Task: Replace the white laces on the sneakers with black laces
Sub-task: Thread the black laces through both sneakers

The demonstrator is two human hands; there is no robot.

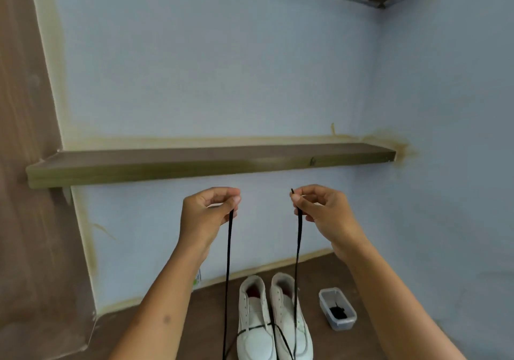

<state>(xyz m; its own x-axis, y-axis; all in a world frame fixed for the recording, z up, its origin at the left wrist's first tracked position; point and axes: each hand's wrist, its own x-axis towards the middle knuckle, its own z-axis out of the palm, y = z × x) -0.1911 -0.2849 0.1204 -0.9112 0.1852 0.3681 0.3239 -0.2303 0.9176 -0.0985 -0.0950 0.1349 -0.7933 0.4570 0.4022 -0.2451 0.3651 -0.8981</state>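
Note:
Two white sneakers stand side by side on the brown surface, the left sneaker (254, 320) and the right sneaker (289, 315), toes toward me. A black lace (228, 262) runs through the lowest eyelets of the left sneaker and crosses toward the right one. Both its ends are pulled up high. My left hand (211, 209) pinches one end between thumb and fingers, and my right hand (317, 206) pinches the other end, with the tip sticking up above the thumb. The two strands hang almost straight down to the shoes.
A small clear plastic container (337, 308) with another black lace inside sits right of the sneakers. A wooden shelf (211, 165) crosses the blue wall just above my hands. A wooden panel (25, 165) runs down the left side.

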